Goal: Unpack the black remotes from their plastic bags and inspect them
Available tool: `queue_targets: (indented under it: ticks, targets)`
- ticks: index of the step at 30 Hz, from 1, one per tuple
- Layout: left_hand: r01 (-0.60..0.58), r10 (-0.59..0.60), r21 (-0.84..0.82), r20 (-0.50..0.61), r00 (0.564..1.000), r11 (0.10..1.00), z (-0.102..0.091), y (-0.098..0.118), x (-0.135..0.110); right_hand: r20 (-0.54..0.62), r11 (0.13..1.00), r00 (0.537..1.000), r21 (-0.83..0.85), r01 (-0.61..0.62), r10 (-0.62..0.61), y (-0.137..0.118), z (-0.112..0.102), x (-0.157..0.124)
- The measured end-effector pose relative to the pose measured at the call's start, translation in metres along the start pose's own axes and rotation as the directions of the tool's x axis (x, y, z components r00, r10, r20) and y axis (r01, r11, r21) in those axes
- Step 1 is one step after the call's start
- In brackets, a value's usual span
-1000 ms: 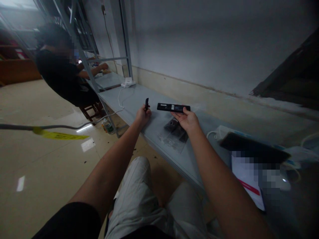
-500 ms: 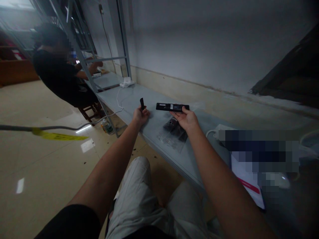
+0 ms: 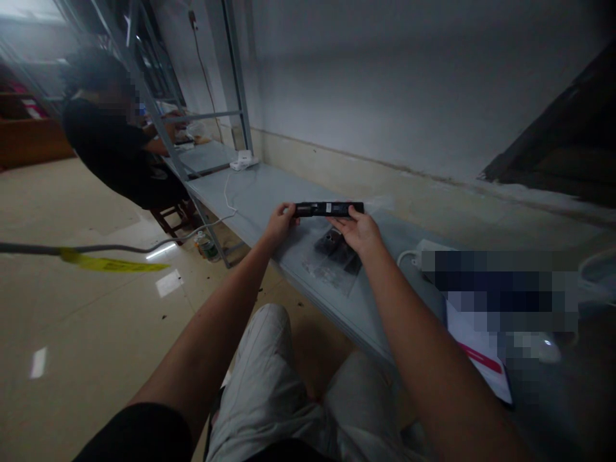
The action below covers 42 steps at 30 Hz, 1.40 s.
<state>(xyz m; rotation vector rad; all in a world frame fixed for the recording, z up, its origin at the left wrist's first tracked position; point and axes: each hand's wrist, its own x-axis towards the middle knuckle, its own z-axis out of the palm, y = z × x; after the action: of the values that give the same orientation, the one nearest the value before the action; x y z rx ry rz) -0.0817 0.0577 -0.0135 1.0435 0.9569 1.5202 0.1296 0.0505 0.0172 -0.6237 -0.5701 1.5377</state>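
Observation:
A long black remote control (image 3: 339, 209) is held level above the table, its back with a small white label turned up. My right hand (image 3: 360, 230) grips its right end, thumb on top and fingers beneath. My left hand (image 3: 283, 221) is closed at the remote's left end, pinching the small black battery cover (image 3: 303, 210) against it. Whether the cover is seated cannot be made out. Below the remote, clear plastic bags (image 3: 332, 256) with dark items inside lie on the grey table (image 3: 269, 183).
A white device (image 3: 244, 160) with a cable stands at the table's far end, by a metal frame (image 3: 166, 138). Another person (image 3: 110, 141) sits beyond it. At right are a white power strip (image 3: 426, 253) and a lit screen (image 3: 481, 359). A bottle (image 3: 206, 246) stands on the floor.
My left hand has moved right and brought the battery cover from beside the remote control onto its left end. My right hand has barely moved.

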Motion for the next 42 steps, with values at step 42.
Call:
queue_targets:
  ticks: [42]
  targets:
    - [0.019, -0.026, 0.071, 0.104, 0.994, 0.997, 0.005, 0.013, -0.015, 0.074, 0.994, 0.997, -0.106, 0.036, -0.028, -0.001, 0.005, -0.01]
